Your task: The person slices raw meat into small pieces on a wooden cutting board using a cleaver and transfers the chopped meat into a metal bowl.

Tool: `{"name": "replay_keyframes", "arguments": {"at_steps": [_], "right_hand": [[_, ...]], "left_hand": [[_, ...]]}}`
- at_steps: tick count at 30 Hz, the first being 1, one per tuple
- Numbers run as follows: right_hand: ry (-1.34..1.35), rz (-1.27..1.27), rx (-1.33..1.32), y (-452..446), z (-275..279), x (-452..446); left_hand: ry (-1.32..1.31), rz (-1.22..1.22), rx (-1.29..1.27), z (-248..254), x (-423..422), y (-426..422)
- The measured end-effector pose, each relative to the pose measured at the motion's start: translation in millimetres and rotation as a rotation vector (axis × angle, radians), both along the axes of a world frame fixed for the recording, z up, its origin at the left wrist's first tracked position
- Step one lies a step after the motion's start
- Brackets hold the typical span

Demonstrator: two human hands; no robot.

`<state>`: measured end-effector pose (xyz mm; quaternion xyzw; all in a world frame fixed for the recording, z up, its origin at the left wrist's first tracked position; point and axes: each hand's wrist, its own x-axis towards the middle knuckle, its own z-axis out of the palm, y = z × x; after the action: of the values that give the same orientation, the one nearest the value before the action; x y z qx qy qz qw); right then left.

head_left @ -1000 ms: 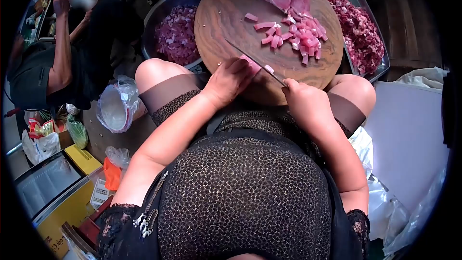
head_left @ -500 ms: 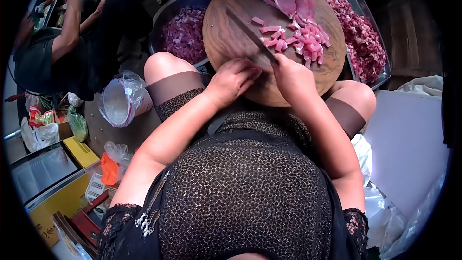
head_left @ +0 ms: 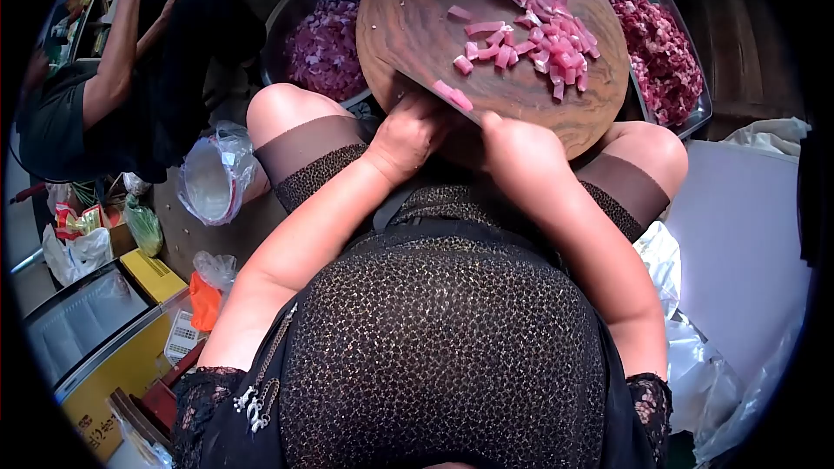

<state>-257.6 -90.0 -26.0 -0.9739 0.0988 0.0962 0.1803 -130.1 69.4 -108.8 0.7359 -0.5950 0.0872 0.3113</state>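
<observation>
Right hand (head_left: 526, 149): clamped on knife (head_left: 421, 87) | left hand (head_left: 407, 135): close beside knife, cannot tell grip | risk: nicked left hand, should knife skid near meat strip (head_left: 453, 95)

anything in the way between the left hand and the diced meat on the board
Yes: the knife, held in the right hand, slants across the board between the left hand and the diced meat. A pink strip lies at the knife's far side.

A long, thin metal knife (head_left: 419, 86) slants across the near part of my round brown wooden chopping board (head_left: 401, 22), pink strips of raw meat (head_left: 453, 95) along its blade; small pink meat chunks (head_left: 563, 54) lie heaped beyond.
</observation>
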Motion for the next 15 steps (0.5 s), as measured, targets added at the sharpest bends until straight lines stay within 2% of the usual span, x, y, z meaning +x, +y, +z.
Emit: {"name": "replay_keyframes", "arguments": {"at_steps": [4,6,7,9,13,15], "right_hand": [[-0.169,-0.052,0.02,-5.9,-20.8,28.5],[-0.194,-0.105,0.006,-10.5,-7.3,18.6],[-0.176,-0.107,0.005,-10.5,8.2,9.8],[-0.117,-0.073,0.002,-8.5,20.6,-12.8],[0.058,0.017,-0.044,-6.5,21.2,-32.8],[0.034,0.02,-0.01,-4.1,18.2,-31.5]], "left_hand": [[0.163,-0.019,0.036,6.9,-2.0,6.0],[0.277,-0.055,0.0,9.7,3.0,4.3],[0.276,-0.046,-0.004,9.3,4.5,7.9],[0.109,0.121,-0.033,8.2,-2.4,19.8],[0.098,0.042,-0.011,0.6,-0.8,9.2],[0.088,0.03,-0.033,1.0,0.8,8.6]]}}
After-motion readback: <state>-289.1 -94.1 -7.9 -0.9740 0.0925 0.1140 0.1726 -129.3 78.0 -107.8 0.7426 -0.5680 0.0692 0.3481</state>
